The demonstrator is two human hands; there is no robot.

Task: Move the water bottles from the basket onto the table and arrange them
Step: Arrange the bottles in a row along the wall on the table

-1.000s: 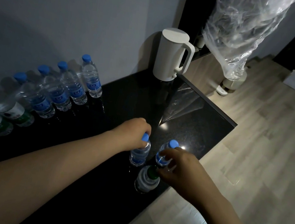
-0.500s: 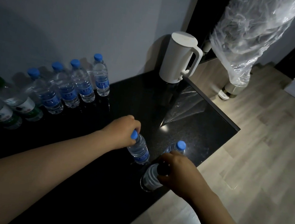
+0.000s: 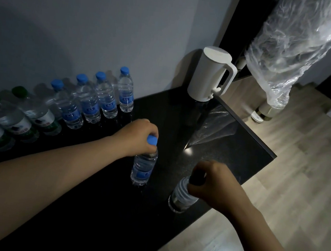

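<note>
On the black table [image 3: 230,145] my left hand [image 3: 138,136] grips the neck of a small blue-capped water bottle [image 3: 143,166], which stands roughly upright near the middle. My right hand [image 3: 213,182] is closed over the dark cap of a clear ribbed bottle [image 3: 182,195] that leans close to the table's front edge. Along the wall stands a row of several blue-capped bottles [image 3: 106,96]. Left of them are larger green-capped bottles [image 3: 28,111]. No basket is in view.
A white kettle [image 3: 211,75] stands at the table's far corner by the wall. A bundle wrapped in clear plastic [image 3: 293,47] hangs over the wooden floor [image 3: 287,190] to the right. The table's edge runs diagonally just beside my right hand.
My left hand has shifted its blue-capped bottle left, away from the other hand. My right hand has closed over the dark-capped bottle. The second blue-capped bottle near it is no longer visible.
</note>
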